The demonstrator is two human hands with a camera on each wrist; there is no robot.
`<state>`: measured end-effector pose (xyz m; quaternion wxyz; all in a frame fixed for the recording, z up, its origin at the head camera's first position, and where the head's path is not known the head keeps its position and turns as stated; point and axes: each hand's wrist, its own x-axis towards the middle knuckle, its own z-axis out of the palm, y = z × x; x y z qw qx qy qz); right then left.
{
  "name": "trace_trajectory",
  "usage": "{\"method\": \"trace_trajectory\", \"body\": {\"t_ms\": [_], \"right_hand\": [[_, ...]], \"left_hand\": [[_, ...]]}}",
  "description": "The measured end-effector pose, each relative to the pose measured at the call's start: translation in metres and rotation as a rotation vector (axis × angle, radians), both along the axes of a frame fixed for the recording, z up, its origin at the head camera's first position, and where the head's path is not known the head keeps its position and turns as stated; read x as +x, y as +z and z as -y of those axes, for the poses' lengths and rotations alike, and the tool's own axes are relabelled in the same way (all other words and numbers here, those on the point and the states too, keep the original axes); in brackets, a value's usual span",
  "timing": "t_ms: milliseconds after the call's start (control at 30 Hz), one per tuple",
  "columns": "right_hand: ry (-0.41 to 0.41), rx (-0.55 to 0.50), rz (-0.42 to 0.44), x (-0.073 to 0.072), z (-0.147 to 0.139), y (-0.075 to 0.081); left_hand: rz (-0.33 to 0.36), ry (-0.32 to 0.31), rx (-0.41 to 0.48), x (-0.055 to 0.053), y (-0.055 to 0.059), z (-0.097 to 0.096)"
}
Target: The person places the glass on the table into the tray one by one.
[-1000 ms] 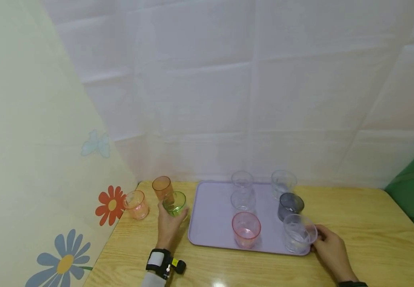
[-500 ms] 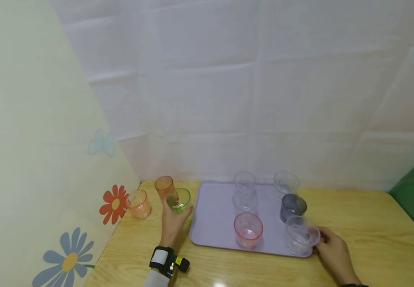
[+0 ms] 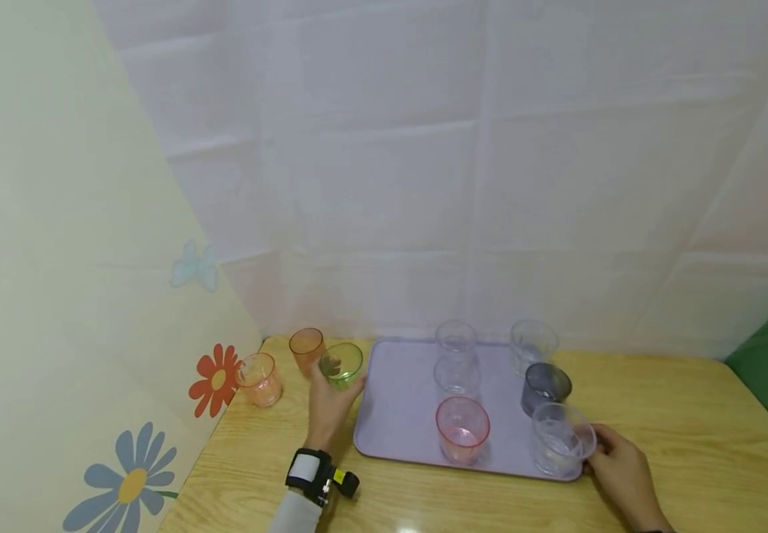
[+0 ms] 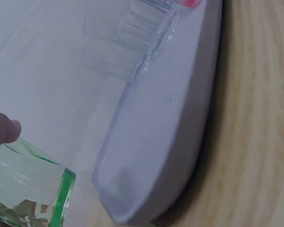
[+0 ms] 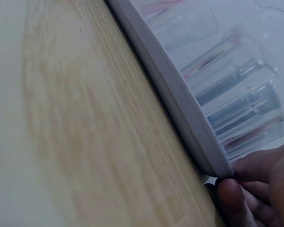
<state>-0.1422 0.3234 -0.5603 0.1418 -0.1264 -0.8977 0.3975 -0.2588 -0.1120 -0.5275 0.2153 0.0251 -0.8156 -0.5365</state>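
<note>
My left hand [image 3: 332,403] grips a green transparent cup [image 3: 342,366] by its sides, left of the lilac tray [image 3: 397,414]. In the left wrist view the green cup [image 4: 31,179] hangs beyond the tray's corner, thumb on its rim. My right hand [image 3: 621,470] pinches the tray's near right corner, and in the right wrist view its fingers [image 5: 260,165] lie against the tray edge beside a clear cup. On the tray stand a pink cup [image 3: 462,433], a dark grey cup [image 3: 545,392], a clear cup [image 3: 560,444] at the near right and several other clear cups [image 3: 533,344].
An orange cup [image 3: 305,348] stands behind my left hand, partly hidden, and a pale orange cup [image 3: 260,381] stands farther left near the patterned wall. The wooden table [image 3: 684,429] runs back to a white cloth [image 3: 384,185].
My left hand has carried the green cup to the right and slightly away, closer to the tray's left edge. The right hand stays at the tray's corner; the view has shifted slightly.
</note>
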Motion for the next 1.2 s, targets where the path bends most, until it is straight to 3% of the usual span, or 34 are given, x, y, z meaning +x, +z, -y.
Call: {"method": "trace_trajectory", "body": {"t_ms": [400, 833, 1200], "right_hand": [[0.018, -0.011, -0.007, 0.001, 0.003, 0.002], [0.029, 0.054, 0.006, 0.003, -0.005, 0.005], [0.018, 0.076, -0.060, 0.001, -0.003, 0.000]], "left_hand": [[-0.016, -0.018, -0.020, -0.007, 0.007, -0.006], [0.009, -0.057, -0.073, -0.013, 0.014, -0.019], [0.000, -0.064, -0.105, -0.022, 0.015, -0.032]]}}
